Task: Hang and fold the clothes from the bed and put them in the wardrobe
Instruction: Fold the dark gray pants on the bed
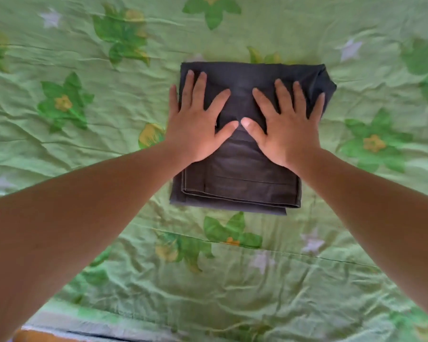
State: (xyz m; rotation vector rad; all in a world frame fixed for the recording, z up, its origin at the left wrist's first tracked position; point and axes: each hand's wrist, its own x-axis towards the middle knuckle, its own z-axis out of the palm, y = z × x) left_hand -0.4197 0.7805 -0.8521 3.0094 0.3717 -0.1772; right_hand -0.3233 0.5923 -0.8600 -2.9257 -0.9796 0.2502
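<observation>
Presently: left hand (200,124) and right hand (286,127) pressing flat, fingers spread, on folded dark garment (237,178) at frame centre; lifting carelessly is likely risking stacked layers slipping apart.

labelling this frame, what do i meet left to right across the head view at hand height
left flower print, left hand, right hand, right flower print; folded dark garment lies under both hands

The folded garment (235,186) is a plain dark charcoal grey. The bed sheet (84,149) under it is pale green, printed with large star-shaped flowers in darker green (each with a yellow centre) and small whitish stars. An orange strip (35,338) shows at the lower left edge.
</observation>
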